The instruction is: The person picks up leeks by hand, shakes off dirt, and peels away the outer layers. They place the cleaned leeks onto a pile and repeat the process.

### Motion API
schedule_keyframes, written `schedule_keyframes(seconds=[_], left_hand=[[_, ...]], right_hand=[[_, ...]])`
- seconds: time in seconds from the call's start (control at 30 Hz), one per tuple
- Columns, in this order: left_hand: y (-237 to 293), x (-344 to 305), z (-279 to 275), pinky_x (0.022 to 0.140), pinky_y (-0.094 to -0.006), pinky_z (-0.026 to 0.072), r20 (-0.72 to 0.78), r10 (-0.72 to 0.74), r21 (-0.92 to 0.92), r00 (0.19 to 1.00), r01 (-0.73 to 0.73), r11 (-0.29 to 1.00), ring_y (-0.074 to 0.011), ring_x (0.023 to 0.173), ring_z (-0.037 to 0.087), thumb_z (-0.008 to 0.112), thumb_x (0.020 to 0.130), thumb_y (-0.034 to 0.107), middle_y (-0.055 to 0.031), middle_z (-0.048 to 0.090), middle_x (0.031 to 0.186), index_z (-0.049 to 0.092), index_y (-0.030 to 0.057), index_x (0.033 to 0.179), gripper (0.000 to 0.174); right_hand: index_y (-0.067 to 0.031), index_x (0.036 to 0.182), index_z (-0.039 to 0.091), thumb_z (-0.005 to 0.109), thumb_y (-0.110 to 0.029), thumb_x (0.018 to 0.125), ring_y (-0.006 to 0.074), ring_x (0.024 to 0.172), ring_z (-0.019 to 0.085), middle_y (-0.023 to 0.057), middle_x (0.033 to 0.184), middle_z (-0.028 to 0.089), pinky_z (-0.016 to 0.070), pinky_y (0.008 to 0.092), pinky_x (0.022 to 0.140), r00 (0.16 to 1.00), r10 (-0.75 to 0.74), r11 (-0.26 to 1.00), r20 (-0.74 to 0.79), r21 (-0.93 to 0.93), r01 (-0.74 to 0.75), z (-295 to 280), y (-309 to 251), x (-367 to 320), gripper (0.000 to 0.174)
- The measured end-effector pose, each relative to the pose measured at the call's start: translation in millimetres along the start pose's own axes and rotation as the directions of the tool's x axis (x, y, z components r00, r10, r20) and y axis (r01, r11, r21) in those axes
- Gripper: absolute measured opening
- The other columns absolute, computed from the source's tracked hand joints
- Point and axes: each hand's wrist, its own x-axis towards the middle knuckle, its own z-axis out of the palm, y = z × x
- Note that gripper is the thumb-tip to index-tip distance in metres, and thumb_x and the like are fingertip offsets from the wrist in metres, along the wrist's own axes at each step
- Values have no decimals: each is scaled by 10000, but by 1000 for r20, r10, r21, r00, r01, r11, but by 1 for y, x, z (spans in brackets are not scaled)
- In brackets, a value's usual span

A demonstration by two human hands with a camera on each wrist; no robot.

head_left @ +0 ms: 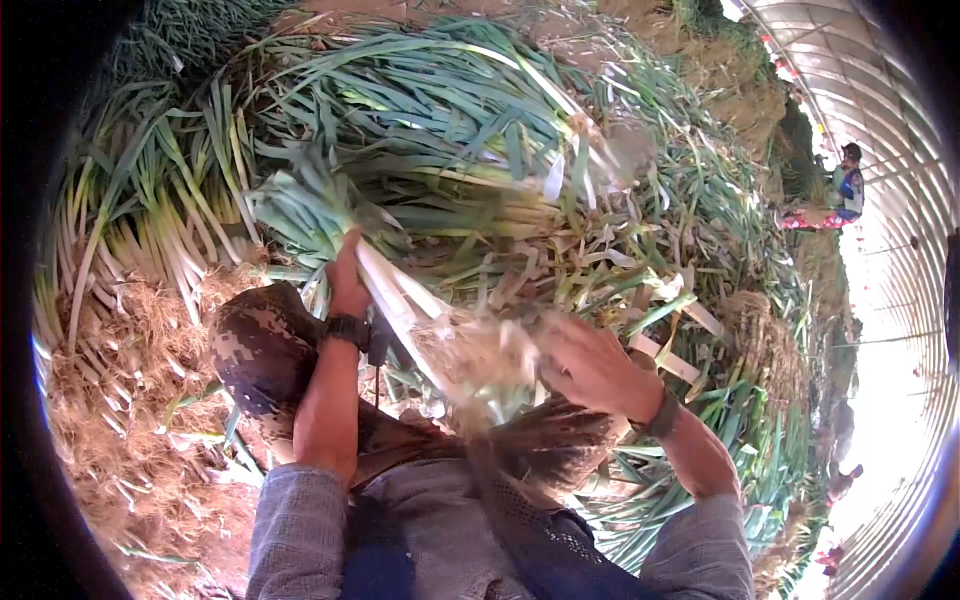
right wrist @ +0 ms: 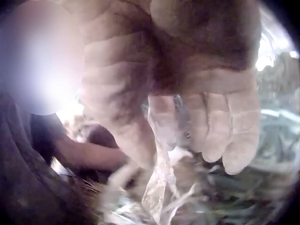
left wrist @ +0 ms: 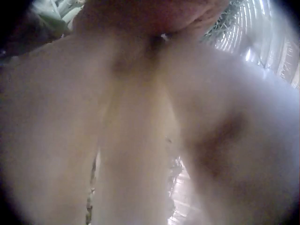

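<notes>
My left hand grips a bunch of leek-like stalks, leaves up to the left and roots toward the lower right. In the left wrist view, the pale stalks fill the picture, blurred, below part of the left hand. Close beside the blurred roots is my right hand. The right wrist view shows that hand with several fingers extended and a dry strip of leaf between thumb and forefinger.
Rooted stalks lie at the left, with a large green pile ahead. Loose leaf scraps cover the ground right of centre. Another person is far off at the right, under a ribbed arched roof.
</notes>
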Motion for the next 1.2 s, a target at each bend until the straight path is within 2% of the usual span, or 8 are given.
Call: schedule_keyframes(seconds=[0.07, 0.27, 0.33, 0.47, 0.6, 1.0, 1.13, 1.2], left_hand=[[0, 11, 5, 695, -330, 544, -147, -421, -291, 895, 368, 883, -183, 752, 636, 725, 827, 355, -97, 639, 883, 603, -23, 1094, 478], [-6, -3, -7, 639, -310, 522, -17, -118, -157, 993, 114, 981, -161, 698, 612, 750, 815, 300, -64, 634, 850, 637, 4, 1006, 370], [0, 8, -3, 660, -308, 511, -129, -483, -311, 866, 427, 849, -163, 700, 597, 758, 804, 291, -59, 631, 859, 632, -5, 1032, 394], [-15, 13, -11, 661, -326, 499, -145, -440, -239, 886, 400, 885, -176, 706, 592, 785, 757, 352, -75, 630, 864, 628, -7, 980, 451], [-6, 3, 1, 651, -325, 500, -146, -481, -192, 865, 452, 871, -175, 702, 599, 782, 772, 336, -83, 634, 847, 639, -21, 961, 428], [-26, 5, -15, 810, -360, 464, -218, -376, 117, 901, 407, 906, -242, 859, 621, 737, 751, 463, -133, 676, 1022, 649, -50, 1077, 614], [-60, 9, -5, 807, -352, 466, -290, -280, 89, 915, 317, 944, -236, 834, 638, 741, 746, 463, -132, 701, 943, 683, -36, 1002, 564], [-61, 14, -11, 732, -352, 508, -317, -339, 52, 886, 373, 927, -249, 787, 598, 820, 735, 253, -135, 612, 929, 548, -40, 1094, 538]], right_hand=[[-77, 1169, 551, 588, -181, 889, 101, 613, 502, 54, 891, 564, 415, 219, 456, 996, 88, 991, -13, 98, -87, 5, -1, 26, 300], [-65, 847, 604, 581, -196, 897, 101, 428, 431, 23, 656, 572, 411, 249, 416, 949, -191, 979, 253, -27, 204, 73, -19, 67, 142], [-81, 706, 564, 589, -224, 891, 116, 409, 423, 6, 573, 526, 422, 266, 421, 963, -221, 881, 153, 455, 130, 65, -40, 57, 236], [-94, 765, 575, 613, -258, 875, 127, 470, 467, 8, 638, 544, 444, 269, 452, 942, -287, 783, 172, 609, 128, 28, -53, 24, 201], [-65, 973, 605, 669, -296, 849, 126, 632, 550, 70, 849, 624, 496, 286, 524, 976, 136, 958, 169, 229, -173, 32, -24, 56, 271], [-22, 870, 655, 637, -372, 900, 74, 380, 405, -18, 530, 527, 338, 205, 357, 966, -184, 704, 183, 710, 0, 50, -52, 31, 352], [-96, 952, 642, 612, -391, 906, 102, 481, 542, -8, 590, 560, 475, 247, 498, 911, 158, 976, 382, 80, -203, 76, -27, 85, 300], [-48, 782, 606, 605, -275, 914, 113, 436, 445, -1, 556, 494, 418, 309, 458, 951, -123, 846, 284, 531, -49, 108, -30, 95, 262]])
